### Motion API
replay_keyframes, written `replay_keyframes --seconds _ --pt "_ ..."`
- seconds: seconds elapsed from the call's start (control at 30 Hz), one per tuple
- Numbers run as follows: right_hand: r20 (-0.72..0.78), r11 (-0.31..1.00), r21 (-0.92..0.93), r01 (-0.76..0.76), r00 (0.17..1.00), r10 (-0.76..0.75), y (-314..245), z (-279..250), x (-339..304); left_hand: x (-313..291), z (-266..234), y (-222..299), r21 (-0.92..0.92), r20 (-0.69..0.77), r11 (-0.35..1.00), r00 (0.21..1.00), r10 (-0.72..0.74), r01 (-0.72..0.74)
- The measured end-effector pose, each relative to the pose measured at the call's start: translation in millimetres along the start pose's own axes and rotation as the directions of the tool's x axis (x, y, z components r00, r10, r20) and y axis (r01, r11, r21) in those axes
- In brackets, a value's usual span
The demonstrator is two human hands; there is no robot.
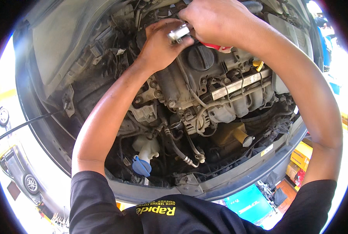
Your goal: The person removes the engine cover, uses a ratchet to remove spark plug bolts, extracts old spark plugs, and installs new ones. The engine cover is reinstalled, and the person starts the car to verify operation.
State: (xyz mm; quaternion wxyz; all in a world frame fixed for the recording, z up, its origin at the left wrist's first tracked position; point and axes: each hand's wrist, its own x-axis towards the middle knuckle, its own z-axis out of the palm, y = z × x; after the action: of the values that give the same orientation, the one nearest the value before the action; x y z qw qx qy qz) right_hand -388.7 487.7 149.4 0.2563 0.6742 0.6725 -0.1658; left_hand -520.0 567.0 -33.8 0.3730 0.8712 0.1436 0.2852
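Both my hands reach to the far side of the open engine bay. My right hand [211,19] is closed round a short silver metal tool [179,33], whose exact kind is blurred. Close against that tool is my left hand [160,43], its fingers curled and partly hidden; what they grip cannot be made out. A red and white thing [217,47] shows under my right hand, mostly covered by it. Just below the hands lies the black oil filler cap [200,57] on the engine cover.
A yellow dipstick handle [258,64] and a silver rail [242,83] stand right of the cap. Nearer me are a blue reservoir cap [141,166], hoses [177,148] and the car's front edge [220,189]. A thin rod [26,125] crosses the left side.
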Motion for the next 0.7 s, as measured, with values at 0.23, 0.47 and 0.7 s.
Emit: replay_keyframes --seconds 0.23,0.47,0.7 --pt "-0.13 0.962 0.21 -0.174 0.97 0.204 -5 5 3 0 1 -3 0.036 0.027 0.999 0.999 -0.032 0.031" --pt "-0.095 0.999 -0.007 -0.049 0.994 0.048 -12 -3 -9 -5 7 3 0.014 -0.089 0.999 0.995 0.047 -0.046" --pt "-0.353 0.976 0.143 -0.166 0.913 0.207 -12 16 2 2 0 -2 -0.018 0.12 0.999 0.992 -0.038 0.04"
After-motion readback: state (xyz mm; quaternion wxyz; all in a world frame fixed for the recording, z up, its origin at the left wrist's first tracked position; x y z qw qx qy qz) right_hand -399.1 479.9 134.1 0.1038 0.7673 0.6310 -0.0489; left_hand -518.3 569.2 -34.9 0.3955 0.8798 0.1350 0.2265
